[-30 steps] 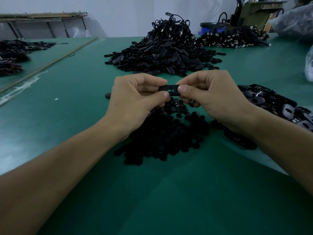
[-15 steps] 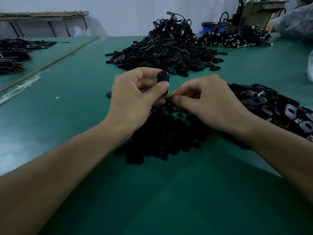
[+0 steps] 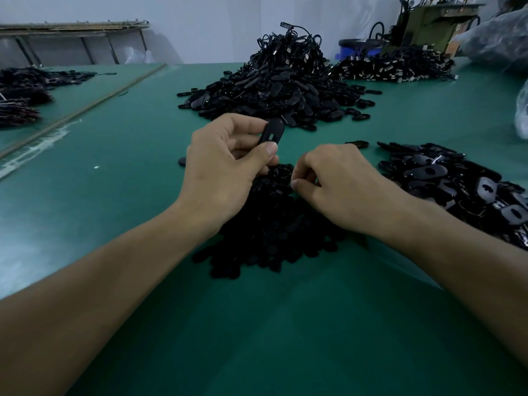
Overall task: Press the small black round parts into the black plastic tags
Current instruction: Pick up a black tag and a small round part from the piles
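step: fetch part | left hand [image 3: 225, 170] pinches tag [image 3: 273, 134] | right hand [image 3: 340, 184] curled in parts [image 3: 271, 224] — hold unclear | next: seat one in tag

We see a factory workshop, long green worktable [image 3: 114, 155], big heaps of black plastic tags [image 3: 274, 90], a machine [image 3: 428, 21] behind.

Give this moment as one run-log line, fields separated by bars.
left hand: pinches black plastic tag | right hand: curled at pile of small round parts, grasp unclear

A green table [image 3: 120, 178] carries heaps of round parts [image 3: 271, 238] and tags [image 3: 274, 87].
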A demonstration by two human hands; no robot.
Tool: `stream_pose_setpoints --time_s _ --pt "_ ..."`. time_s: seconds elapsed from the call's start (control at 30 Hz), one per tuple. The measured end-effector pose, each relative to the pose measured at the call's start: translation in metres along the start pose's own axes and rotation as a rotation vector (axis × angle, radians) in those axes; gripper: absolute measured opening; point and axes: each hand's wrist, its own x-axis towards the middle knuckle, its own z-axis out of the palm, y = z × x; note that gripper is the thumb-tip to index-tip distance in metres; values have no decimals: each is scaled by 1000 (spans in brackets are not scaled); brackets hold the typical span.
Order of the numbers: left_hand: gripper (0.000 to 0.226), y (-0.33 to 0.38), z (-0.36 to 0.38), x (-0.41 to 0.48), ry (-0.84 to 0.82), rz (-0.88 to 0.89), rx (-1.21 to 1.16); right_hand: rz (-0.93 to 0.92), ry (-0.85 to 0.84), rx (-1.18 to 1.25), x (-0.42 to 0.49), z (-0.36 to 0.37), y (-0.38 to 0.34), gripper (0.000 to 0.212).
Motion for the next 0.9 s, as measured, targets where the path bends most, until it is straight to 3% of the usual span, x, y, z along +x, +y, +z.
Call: stream_pose_setpoints --time_s 0.1,0.43,0.9 --pt "23 -1 -1 0 5 22 33 -25 46 -7 0 -2 -2 11" --pt "22 -8 -5 4 44 -69 114 65 196 383 -6 -10 0 11" --pt "22 -6 -5 1 -9 -45 167 100 119 755 -4 -12 7 9"
